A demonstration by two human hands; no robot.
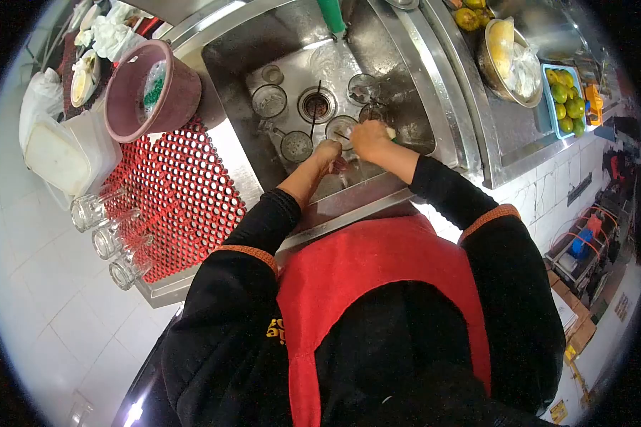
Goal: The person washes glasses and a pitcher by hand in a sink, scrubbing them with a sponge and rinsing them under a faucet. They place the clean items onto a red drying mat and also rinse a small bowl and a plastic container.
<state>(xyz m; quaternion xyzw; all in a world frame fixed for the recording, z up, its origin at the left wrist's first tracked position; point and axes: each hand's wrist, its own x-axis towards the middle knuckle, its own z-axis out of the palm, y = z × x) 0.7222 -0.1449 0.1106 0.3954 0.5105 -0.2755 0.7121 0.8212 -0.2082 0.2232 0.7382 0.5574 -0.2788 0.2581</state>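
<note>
My left hand (326, 156) is low in the steel sink (228, 78), its fingers closed around something mostly hidden, with a reddish see-through edge below. Just to the right, my right hand (372, 141) is closed too, and a small pale yellowish piece (391, 133) shows beside its fingers. A glass (340, 128) with a dark stick or straw in it stands right behind both hands. Left of them sits a glass mug (295, 146). Farther back are another glass (269, 101), a small glass (271, 73) and a glass (363, 87) on the right.
A green hose (330, 14) hangs over the sink's drain (316, 105). On the left, a mauve bucket (121, 99) and several upturned glass mugs (107, 242) stand on red matting (192, 185). To the right are a metal bowl (491, 67) and a blue basket (550, 99) of green-yellow fruit.
</note>
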